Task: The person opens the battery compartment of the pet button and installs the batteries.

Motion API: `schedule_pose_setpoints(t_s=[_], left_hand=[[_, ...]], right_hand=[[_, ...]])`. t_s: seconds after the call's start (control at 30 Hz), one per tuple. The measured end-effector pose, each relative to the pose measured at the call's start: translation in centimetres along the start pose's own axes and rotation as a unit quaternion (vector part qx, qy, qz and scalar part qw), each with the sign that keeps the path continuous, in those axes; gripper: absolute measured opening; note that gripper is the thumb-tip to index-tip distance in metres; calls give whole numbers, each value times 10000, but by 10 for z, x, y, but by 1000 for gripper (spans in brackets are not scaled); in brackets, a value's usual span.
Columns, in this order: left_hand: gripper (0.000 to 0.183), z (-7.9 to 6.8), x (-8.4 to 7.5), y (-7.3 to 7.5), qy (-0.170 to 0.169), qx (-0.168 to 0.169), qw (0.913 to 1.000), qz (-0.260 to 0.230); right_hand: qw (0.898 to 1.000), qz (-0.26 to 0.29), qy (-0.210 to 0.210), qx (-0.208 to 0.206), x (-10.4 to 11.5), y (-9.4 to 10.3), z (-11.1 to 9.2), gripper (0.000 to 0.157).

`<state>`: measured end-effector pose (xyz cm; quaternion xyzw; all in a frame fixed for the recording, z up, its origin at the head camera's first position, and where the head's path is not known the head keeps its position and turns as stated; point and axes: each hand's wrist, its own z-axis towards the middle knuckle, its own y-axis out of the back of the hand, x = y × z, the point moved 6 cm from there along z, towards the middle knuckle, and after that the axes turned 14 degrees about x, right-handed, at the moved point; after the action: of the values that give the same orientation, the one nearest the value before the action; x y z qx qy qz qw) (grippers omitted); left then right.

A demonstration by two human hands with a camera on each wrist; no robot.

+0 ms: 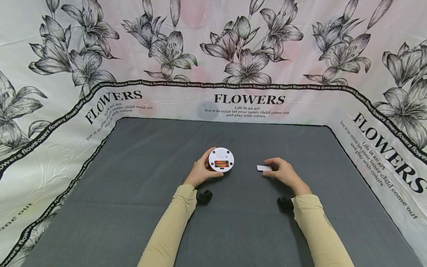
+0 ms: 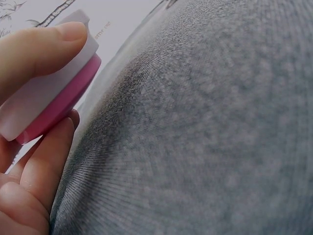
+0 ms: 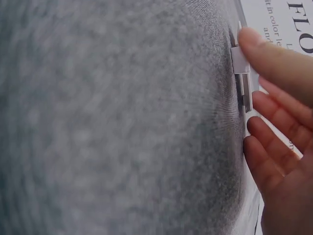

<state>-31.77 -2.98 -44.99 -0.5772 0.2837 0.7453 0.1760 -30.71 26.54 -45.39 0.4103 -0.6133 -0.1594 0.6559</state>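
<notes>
My left hand (image 1: 200, 171) grips a round white device (image 1: 221, 152) by its edge, with the underside facing up toward the head camera. Two orange-and-black batteries (image 1: 221, 164) lie side by side in its uncovered compartment, below a patch of small speaker holes. In the left wrist view the device (image 2: 58, 93) shows a white half and a pink half, the thumb on the white and fingers beneath the pink. To the right, my right hand (image 1: 283, 172) pinches a small white battery cover (image 1: 264, 168) between thumb and fingers. The right wrist view shows the cover (image 3: 240, 61) edge-on with a clip tab.
Both hands are over a grey cloth-covered table (image 1: 240, 230). A white flower-printed cloth (image 1: 247, 107) with black lettering borders it at the back and sides. A black wrist camera mount (image 1: 204, 197) sits at the left cuff, another mount (image 1: 284, 203) at the right.
</notes>
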Motion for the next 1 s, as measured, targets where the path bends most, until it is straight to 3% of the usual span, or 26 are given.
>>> schedule_pose_setpoints(t_s=[0.27, 0.57, 0.7, 0.87, 1.0], left_hand=[[95, 0, 0, -1, -53, -11, 10000, 44], [94, 0, 1, -1, -83, -7, 10000, -30], [95, 2, 11, 0, -158, -54, 9998, -87], [97, 7, 29, 2, -13, -169, 9998, -84], [95, 3, 16, 1, -76, -75, 9998, -188]], right_hand=[[9992, -373, 166, -21, -3, -2, 4, 42], [9988, -468, -8, 150, -1, -2, 8, 34], [9989, -423, -87, 205, 0, -1, 10, 33], [9992, -347, -146, 123, 0, -1, 10, 35], [9994, -296, -171, -13, 5, -2, 9, 37]])
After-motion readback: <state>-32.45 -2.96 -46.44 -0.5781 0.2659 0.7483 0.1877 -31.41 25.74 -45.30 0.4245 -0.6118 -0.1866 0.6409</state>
